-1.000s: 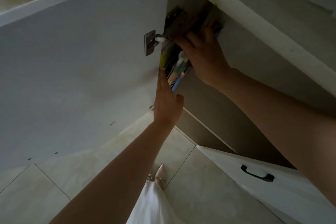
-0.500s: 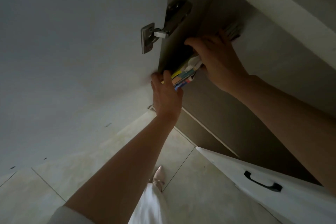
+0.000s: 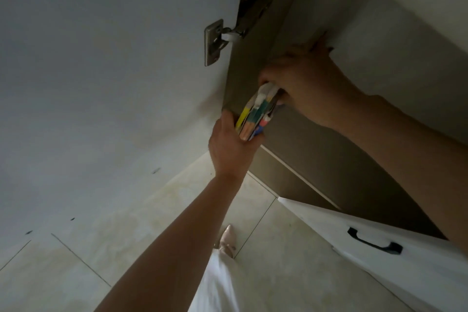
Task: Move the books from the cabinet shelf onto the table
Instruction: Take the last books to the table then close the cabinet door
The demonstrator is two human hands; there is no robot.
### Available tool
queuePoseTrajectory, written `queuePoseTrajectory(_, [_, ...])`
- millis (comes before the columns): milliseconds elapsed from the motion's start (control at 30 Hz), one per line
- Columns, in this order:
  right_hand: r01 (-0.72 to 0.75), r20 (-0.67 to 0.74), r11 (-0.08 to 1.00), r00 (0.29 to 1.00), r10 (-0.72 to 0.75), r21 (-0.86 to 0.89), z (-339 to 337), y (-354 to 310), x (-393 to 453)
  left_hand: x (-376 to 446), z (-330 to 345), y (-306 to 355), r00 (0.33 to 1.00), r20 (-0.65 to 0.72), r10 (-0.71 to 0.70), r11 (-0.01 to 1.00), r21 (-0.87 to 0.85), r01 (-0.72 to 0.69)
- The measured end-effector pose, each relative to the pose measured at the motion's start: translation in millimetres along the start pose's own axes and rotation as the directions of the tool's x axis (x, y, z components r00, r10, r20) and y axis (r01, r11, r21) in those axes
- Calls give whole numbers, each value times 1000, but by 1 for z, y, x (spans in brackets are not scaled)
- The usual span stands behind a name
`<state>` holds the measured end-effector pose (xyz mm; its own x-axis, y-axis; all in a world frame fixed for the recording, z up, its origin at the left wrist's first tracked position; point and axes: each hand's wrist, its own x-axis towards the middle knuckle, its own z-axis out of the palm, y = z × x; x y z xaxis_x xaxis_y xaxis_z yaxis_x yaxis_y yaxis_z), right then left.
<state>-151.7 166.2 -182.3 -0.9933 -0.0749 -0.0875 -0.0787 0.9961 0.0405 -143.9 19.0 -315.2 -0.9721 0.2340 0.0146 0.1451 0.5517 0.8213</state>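
A shiny metal hinge (image 3: pixel 228 35) sits up above the hands, on a big white door (image 3: pixel 101 71). Down below the hands are pale floor tiles (image 3: pixel 278 261), a pointy pink shoe (image 3: pixel 227 239), and a black handle (image 3: pixel 374 240) on a white drawer (image 3: pixel 405 273).

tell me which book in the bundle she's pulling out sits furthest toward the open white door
The yellow-spined book: it is the outermost of the bundle on the door side, against the left hand; the teal and red-and-blue spines lie further toward the right hand.
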Motion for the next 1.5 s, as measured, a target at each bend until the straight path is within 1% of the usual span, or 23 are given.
queuePoseTrajectory(67, [55, 9, 997, 998, -55, -61, 7, -17, -7, -13, -2, -10, 999, 28, -46, 996, -71, 48])
queuePoseTrajectory(133, [80, -28, 993, 996, -82, -90, 17, -27, -12, -17, -3, -17, 996, 46, -77, 984, -156, 84])
queuePoseTrajectory(200, [87, -97, 995, 991, -93, -57, 26, -30, -16, -16, -5, -17, 994, 48, -97, 969, -223, 105])
queuePoseTrajectory(267, [95, -151, 995, 984, -91, 21, 30, -27, -20, -15, -7, -19, 993, 53, -107, 955, -273, 118])
queuePoseTrajectory(333, [30, -186, 995, 982, -11, 95, 26, -19, -24, -15, -11, -24, 993, 66, -94, 948, -298, 110])
queuePoseTrajectory(400, [-111, -221, 977, 964, 151, 184, 24, -6, -30, -17, -16, -36, 994, 67, -83, 944, -316, 100])
queuePoseTrajectory(433, [-175, -220, 941, 945, 244, 291, 25, 0, -34, -18, -20, -43, 996, 63, -68, 943, -323, 85])
queuePoseTrajectory(467, [-212, -186, 873, 929, 320, 440, 30, 6, -36, -20, -23, -48, 997, 63, -43, 943, -328, 61])
queuePoseTrajectory(500, [-229, -117, 771, 924, 364, 594, 35, 10, -37, -21, -26, -53, 998, 67, -12, 943, -332, 34])
queuePoseTrajectory(533, [-239, -34, 664, 928, 370, 708, 43, 13, -38, -22, -29, -56, 997, 80, 17, 940, -342, 11])
queuePoseTrajectory(567, [-245, 33, 588, 937, 347, 771, 48, 16, -37, -21, -32, -59, 994, 99, 37, 934, -358, 1])
queuePoseTrajectory(633, [-236, 73, 522, 947, 313, 819, 56, 23, -35, -18, -34, -62, 990, 132, 51, 922, -387, 4])
queuePoseTrajectory(700, [-240, 98, 448, 943, 317, 861, 59, 31, -33, -15, -34, -63, 989, 146, 25, 912, -408, 37])
queuePoseTrajectory(800, [-333, 230, 373, 928, 294, 866, 65, 44, -30, -15, -37, -61, 988, 156, -3, 893, -443, 72])
queuePoseTrajectory(833, [-374, 285, 379, 920, 271, 847, 68, 47, -29, -15, -38, -61, 988, 156, 13, 894, -445, 59])
queuePoseTrajectory(933, [-449, 386, 486, 893, 230, 750, 79, 49, -26, -17, -38, -68, 982, 180, 60, 894, -448, 28])
queuePoseTrajectory(1033, [-418, 363, 520, 908, 210, 745, 84, 37, -25, -21, -32, -79, 982, 179, 69, 886, -462, 22])
queuePoseTrajectory(1100, [-383, 312, 567, 924, 222, 729, 84, 28, -25, -24, -32, -82, 985, 173, 20, 875, -480, 67])
queuePoseTrajectory(1167, [-375, 313, 598, 926, 211, 708, 85, 24, -28, -27, -38, -81, 984, 176, -22, 868, -485, 106])
queuePoseTrajectory(1333, [-449, 445, 609, 879, 170, 654, 86, 16, -46, -39, -58, -82, 979, 198, -45, 885, -447, 131])
queuePoseTrajectory(1400, [-473, 482, 600, 861, 162, 645, 80, 9, -58, -50, -72, -78, 968, 235, -90, 888, -422, 185])
queuePoseTrajectory(1467, [-487, 491, 572, 856, 161, 661, 69, -3, -71, -60, -93, -70, 955, 266, -135, 883, -405, 238])
queuePoseTrajectory(1500, [-497, 497, 538, 853, 159, 681, 62, -9, -77, -66, -105, -66, 948, 281, -151, 878, -402, 259])
